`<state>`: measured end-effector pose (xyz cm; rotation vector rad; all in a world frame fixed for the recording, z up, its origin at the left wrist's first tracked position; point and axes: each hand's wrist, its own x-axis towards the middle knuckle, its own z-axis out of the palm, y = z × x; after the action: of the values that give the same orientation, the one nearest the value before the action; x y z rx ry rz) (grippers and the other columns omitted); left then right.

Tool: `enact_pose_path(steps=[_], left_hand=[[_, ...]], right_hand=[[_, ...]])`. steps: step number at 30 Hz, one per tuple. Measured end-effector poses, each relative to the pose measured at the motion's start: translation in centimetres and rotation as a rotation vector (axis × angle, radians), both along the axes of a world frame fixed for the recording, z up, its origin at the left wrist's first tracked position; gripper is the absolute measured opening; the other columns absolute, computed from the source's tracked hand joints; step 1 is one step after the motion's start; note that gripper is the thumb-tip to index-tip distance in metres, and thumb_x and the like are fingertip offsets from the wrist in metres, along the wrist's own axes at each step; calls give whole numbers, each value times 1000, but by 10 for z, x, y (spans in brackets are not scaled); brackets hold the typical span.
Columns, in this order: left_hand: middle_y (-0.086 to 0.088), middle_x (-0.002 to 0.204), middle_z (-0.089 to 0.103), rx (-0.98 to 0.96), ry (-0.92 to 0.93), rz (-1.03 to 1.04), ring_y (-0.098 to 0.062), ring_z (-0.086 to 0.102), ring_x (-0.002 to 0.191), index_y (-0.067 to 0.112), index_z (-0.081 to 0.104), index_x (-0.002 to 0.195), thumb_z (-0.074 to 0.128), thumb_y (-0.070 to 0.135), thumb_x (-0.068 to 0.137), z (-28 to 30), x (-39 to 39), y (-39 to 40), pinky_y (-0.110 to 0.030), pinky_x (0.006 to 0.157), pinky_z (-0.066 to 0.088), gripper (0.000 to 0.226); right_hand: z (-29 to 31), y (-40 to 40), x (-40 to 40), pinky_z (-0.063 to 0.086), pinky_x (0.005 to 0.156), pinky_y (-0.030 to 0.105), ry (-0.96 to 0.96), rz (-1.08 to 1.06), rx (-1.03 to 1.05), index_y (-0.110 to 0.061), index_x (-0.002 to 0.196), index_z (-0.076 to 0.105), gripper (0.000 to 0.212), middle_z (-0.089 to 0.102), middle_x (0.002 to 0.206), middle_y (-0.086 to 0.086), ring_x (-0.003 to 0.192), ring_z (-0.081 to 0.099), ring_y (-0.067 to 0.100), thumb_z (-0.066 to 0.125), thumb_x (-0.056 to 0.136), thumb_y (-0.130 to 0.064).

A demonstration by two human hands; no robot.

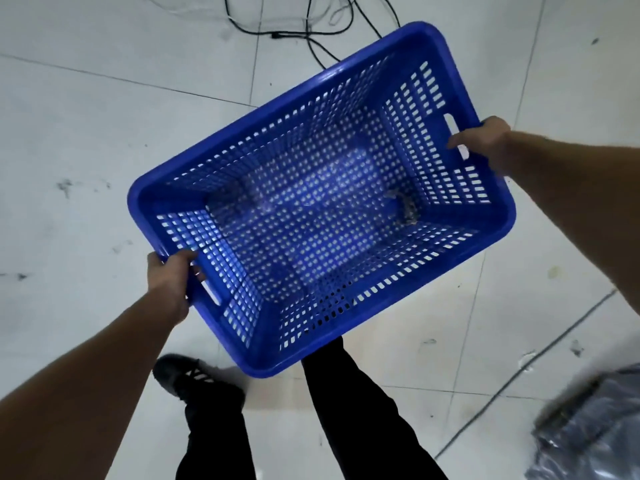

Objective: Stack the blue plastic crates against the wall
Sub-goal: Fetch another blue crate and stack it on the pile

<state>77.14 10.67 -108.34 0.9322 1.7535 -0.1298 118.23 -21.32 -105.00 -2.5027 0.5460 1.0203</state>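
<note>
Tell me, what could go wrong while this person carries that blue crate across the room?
The black cables lie loose on the floor just beyond the crate, and the crate hides part of the floor ahead, so a foot might catch one. The left hand and right hand grip only the end handles and the crate is tilted, so it could slip. The grey bundle to the right could be another tripping hazard.

Both forearms bare, no sleeves in frame, no watch, rings or gloves seen. Left hand [170, 279] sits lower left of centre, right hand [483, 142] at right edge, upper half. Legs at bottom centre in plain black trousers [363, 420], loose fit, no visible seams or markings. One black shoe [183, 375] at lower left of centre, rounded toe, black laces crossing lighter gaps. Other foot hidden.
</note>
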Motion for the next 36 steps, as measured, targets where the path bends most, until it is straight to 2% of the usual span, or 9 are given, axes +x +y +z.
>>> enact_pose_path(steps=[2,5,7,13,17,24,27,31,36], left_hand=[[-6,90,61,39,-1,18,-19,55,65,24,44,110,62,12,85,7,-9,5,-35,62,47,32],[-10,102,60,118,-12,55,-18,54,63,23,44,95,64,9,85,24,-29,22,-36,61,50,27],[-8,96,59,134,-15,58,-18,52,61,23,44,94,65,10,85,46,-48,39,-34,58,48,26],[-7,76,55,206,-9,40,-23,45,53,26,46,88,65,23,81,137,-118,115,-28,52,40,21],[-16,85,61,274,-43,36,-27,52,58,19,50,99,63,34,78,198,-174,169,-38,57,50,29],[-18,81,67,374,-95,196,-30,60,66,15,63,101,66,36,73,335,-319,278,-57,73,60,35],[-15,72,59,434,-152,240,-27,53,56,11,63,103,64,29,76,407,-376,316,-45,63,57,32],[-15,68,52,534,-191,329,-24,44,50,17,54,84,64,23,80,492,-457,366,-37,55,44,12],[-13,67,51,659,-176,432,-24,45,50,18,50,85,64,26,83,573,-555,422,-32,50,39,16]], right_hand=[[9,-1,-8,58,76,48,6,-46,27,0,134,55,66,67,123,17,100,70,37,81,77,-19],[29,5,-36,60,83,55,4,-68,63,-2,137,46,71,63,124,17,103,68,37,82,77,-16],[43,19,-58,59,86,57,22,-83,94,-4,138,42,74,61,124,15,104,68,36,82,77,-16],[106,87,-127,58,90,58,-49,-49,73,-21,116,38,68,60,115,12,101,66,40,78,67,-44],[150,150,-160,58,87,61,-60,25,49,-26,123,37,79,59,122,16,103,63,42,73,58,-53],[300,324,-252,59,84,53,-193,257,121,-22,130,43,76,60,118,17,97,64,41,73,65,-46],[353,402,-278,56,91,55,-212,309,170,-17,131,48,86,62,114,16,102,63,43,72,58,-54],[352,517,-257,57,91,59,-277,418,240,-14,117,65,97,74,110,13,101,71,41,75,34,-63],[487,657,-396,59,89,53,-324,568,364,-13,110,65,80,72,100,17,95,70,42,69,44,-57]])
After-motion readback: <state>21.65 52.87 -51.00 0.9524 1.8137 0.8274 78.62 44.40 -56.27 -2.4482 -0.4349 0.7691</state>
